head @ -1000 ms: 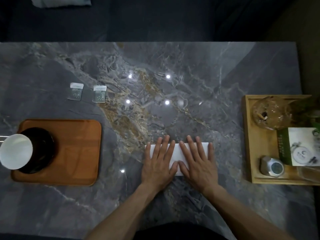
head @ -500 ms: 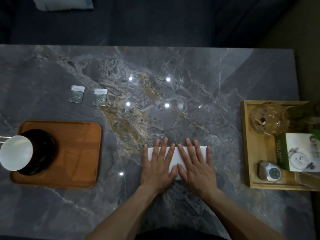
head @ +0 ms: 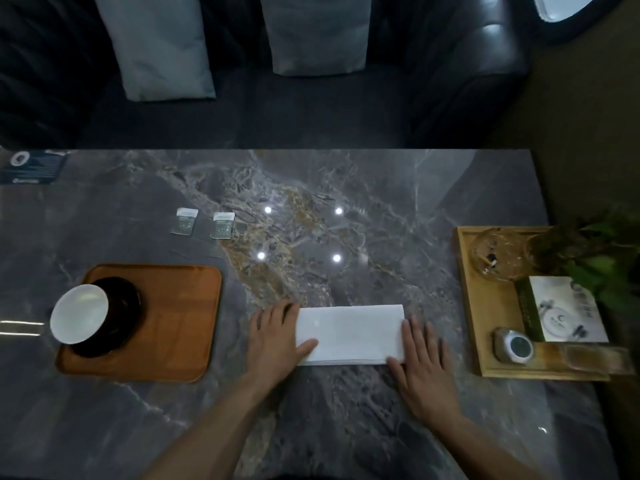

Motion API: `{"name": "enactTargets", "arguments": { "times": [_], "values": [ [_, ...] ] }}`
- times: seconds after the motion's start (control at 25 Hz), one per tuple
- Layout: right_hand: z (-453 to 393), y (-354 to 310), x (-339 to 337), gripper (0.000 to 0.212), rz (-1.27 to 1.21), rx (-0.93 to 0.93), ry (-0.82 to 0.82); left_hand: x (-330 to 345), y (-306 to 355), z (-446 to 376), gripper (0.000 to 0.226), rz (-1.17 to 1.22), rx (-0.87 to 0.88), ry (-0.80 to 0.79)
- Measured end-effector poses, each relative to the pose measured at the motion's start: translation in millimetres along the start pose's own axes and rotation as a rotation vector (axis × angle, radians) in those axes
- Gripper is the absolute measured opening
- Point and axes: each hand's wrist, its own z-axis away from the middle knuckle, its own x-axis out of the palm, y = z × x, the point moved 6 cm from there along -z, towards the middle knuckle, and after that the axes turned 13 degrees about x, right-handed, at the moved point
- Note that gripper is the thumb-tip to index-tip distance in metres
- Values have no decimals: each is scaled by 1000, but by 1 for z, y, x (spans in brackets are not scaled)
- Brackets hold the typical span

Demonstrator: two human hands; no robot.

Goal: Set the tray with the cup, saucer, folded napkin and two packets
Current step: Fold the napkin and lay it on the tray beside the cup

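A white folded napkin [head: 349, 334] lies flat on the marble table near the front edge. My left hand [head: 277, 341] rests flat at its left end with the thumb on the cloth. My right hand [head: 420, 362] lies flat at its right end, thumb on the near right corner. An orange-brown tray [head: 173, 323] sits at the left. On the tray's left part a white cup [head: 79, 313] stands on a dark saucer [head: 121, 317]. Two small packets [head: 185, 221] [head: 223, 225] lie side by side on the table behind the tray.
A light wooden tray [head: 467, 306] at the right holds a glass ashtray [head: 498, 254], a booklet [head: 564, 310], a small round device [head: 516, 346] and a plant [head: 595, 258]. A dark card [head: 33, 167] lies at the far left corner. A dark sofa with cushions [head: 156, 46] stands behind the table.
Both hands slid apart from the middle of the napkin to its two ends, uncovering it. The view tilted up, showing the sofa.
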Motion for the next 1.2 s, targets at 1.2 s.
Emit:
{"name": "enactTargets", "arguments": {
  "times": [1.2],
  "values": [
    [46, 29, 12, 68, -72, -72, -66, -40, 90, -4, 17, 768, -210, 197]
  ]
}}
